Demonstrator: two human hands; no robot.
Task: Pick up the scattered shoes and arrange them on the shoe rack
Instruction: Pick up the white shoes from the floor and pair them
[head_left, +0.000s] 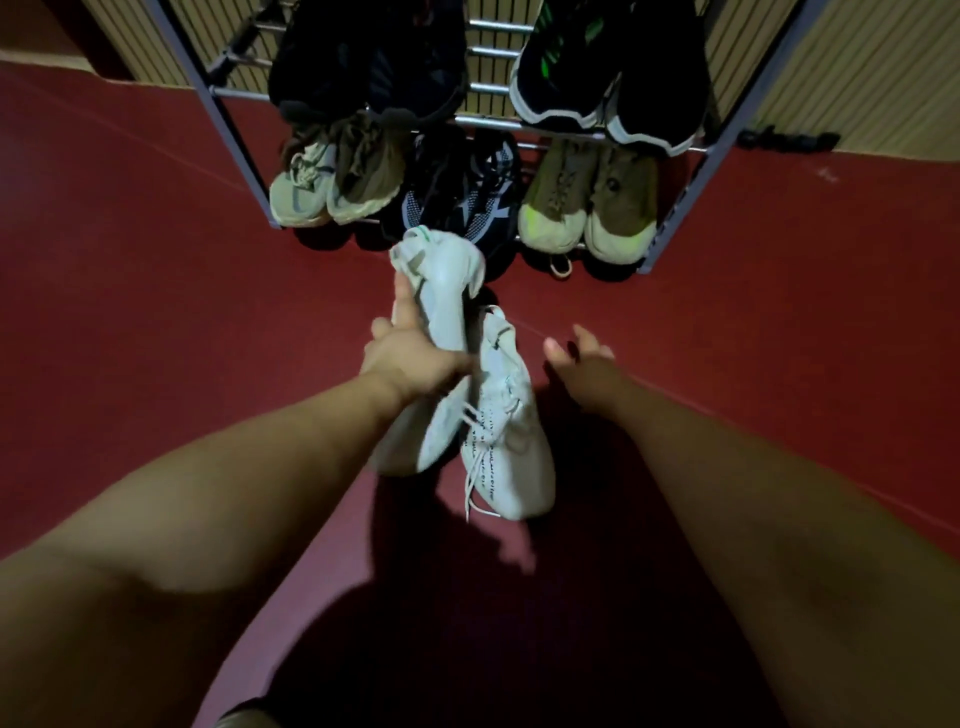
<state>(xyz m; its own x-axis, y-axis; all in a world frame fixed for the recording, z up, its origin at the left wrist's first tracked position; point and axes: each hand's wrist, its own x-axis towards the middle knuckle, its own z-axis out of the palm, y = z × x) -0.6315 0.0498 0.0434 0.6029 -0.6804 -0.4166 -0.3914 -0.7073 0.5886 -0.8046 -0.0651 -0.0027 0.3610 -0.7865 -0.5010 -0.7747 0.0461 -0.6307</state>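
1. Head view shows the left hand (410, 364) gripping a pale white knit sneaker (441, 296) round its middle. The thumb points up along one side. The shoe is raised just in front of the grey metal-tube shoe rack (488, 121).
2. A second white lace-up sneaker (506, 436) sits alongside the first, touching it. I cannot tell whether it rests on the dark red floor (156, 312) or hangs from the same grip.
3. The right hand (579, 356) is wide, fingers loosely spread and holding nothing, near this second sneaker.
4. Both sneakers look light, with soft uppers that would crumple under a squeeze and springy soles. They seem neither fragile nor slippery. The loose laces could snag on the rack bars.
5. The best hold is probably the heel collar, or across the sole at mid-length where the shoe should be stiffest, rather than the floppy toe fabric.
6. On the rack, the nearer tier looks full, while the tier above shows a bare gap between two dark pairs (363, 62).
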